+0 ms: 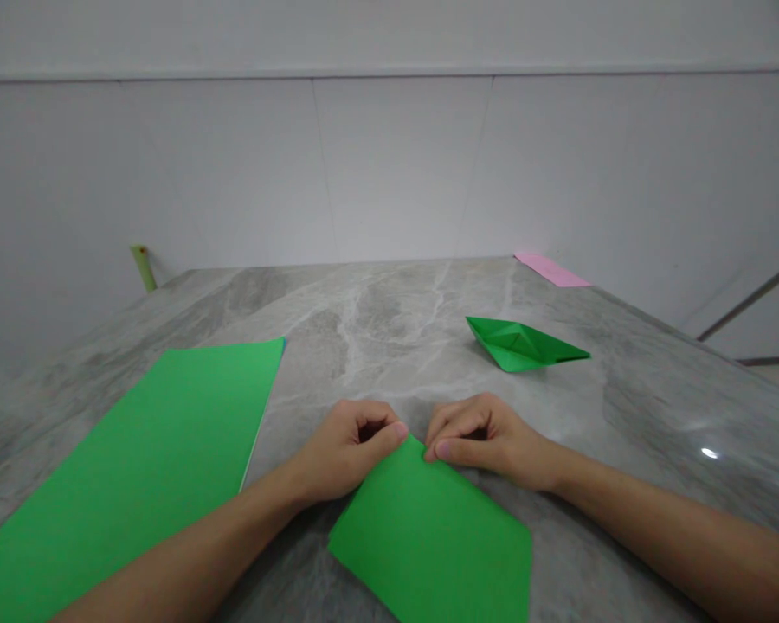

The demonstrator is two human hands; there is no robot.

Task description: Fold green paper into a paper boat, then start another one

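Note:
A green sheet of paper [438, 536] lies in front of me with one corner pointing away. My left hand [357, 446] pinches that far corner, thumb on top and fingers curled beneath. Just to the right, my right hand [477, 441] grips the sheet's upper right edge between thumb and fingers. The fingertips of both hands are close together but apart. Beyond my right hand rests a folded green paper boat [519, 344], touched by neither hand. The near end of the sheet runs out of view.
A stack of green paper [162, 441] covers the left side of the grey marbled table [376, 320]. Pink paper [551, 269] lies at the far right edge. A light green object [144, 266] stands by the wall at the far left.

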